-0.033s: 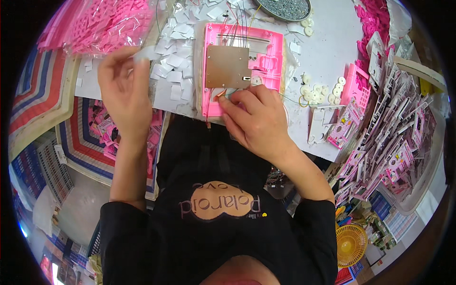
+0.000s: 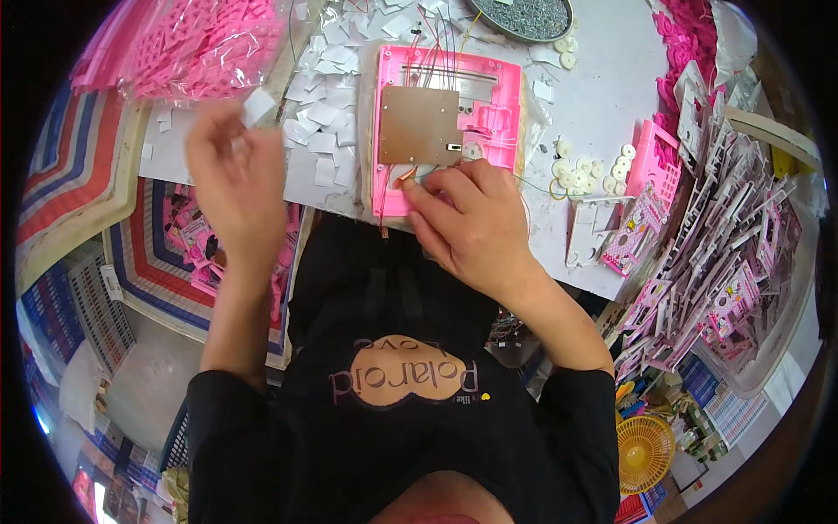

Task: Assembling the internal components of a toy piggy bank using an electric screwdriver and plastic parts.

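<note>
A pink plastic casing lies in front of me with a brown circuit board over its middle. Thin wires run up from it. My right hand rests on the casing's near edge, thumb and fingers closed on a small copper-orange piece just below the board. Most of that piece is hidden by the fingertips. Off to the left, my left hand is raised and smeared by motion. A small white square is at its fingertips, apparently pinched there.
Many loose white squares are scattered left of the casing. A bag of pink parts stands far left. At the back is a dish of screws; white round gears lie to the right, beside a heaped bin of plastic panels.
My left hand has shifted slightly right and down, and the white square at its fingertips has turned. The right hand has stayed at the casing.
</note>
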A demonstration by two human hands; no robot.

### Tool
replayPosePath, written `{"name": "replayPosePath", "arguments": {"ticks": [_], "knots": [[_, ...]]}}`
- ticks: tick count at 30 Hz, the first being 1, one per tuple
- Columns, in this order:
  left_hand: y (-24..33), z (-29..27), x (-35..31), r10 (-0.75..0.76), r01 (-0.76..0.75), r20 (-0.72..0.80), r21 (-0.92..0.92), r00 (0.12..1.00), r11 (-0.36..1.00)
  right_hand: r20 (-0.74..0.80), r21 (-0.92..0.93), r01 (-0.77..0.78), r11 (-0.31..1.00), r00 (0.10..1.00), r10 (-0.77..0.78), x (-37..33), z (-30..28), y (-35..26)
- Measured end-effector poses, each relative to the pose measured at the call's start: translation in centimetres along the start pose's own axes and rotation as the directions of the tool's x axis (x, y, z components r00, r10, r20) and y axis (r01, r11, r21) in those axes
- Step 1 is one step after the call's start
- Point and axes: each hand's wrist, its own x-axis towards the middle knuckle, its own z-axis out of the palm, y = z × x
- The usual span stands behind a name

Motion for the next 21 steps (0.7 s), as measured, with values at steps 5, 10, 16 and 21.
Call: {"name": "replayPosePath", "arguments": {"ticks": [5, 10, 16, 21], "knots": [[0.4, -0.6, -6.9, -0.111, -0.154, 0.509, 0.45, 0.854, 0.88, -0.131, 0.084, 0.033, 0.996, 0.991, -0.022, 0.0, 0.4, 0.6], [-0.2, -0.6, -7.2, -0.221, 0.031, 0.503, 0.359, 0.835, 0.933, -0.097, 0.075, 0.007, 0.997, 0.995, 0.001, 0.6, 0.2, 0.6], [0.9, -1.3, -3.1, -0.183, 0.081, 0.461, 0.232, 0.868, 0.969, -0.082, 0.054, 0.024, 0.998, 0.996, -0.02, 0.6, 0.0, 0.5], [1.2, -0.2, -1.7, -0.118, 0.028, 0.448, 0.203, 0.886, 0.979, -0.125, 0.067, 0.045, 0.997, 0.992, -0.036, 0.2, 0.1, 0.6]]}}
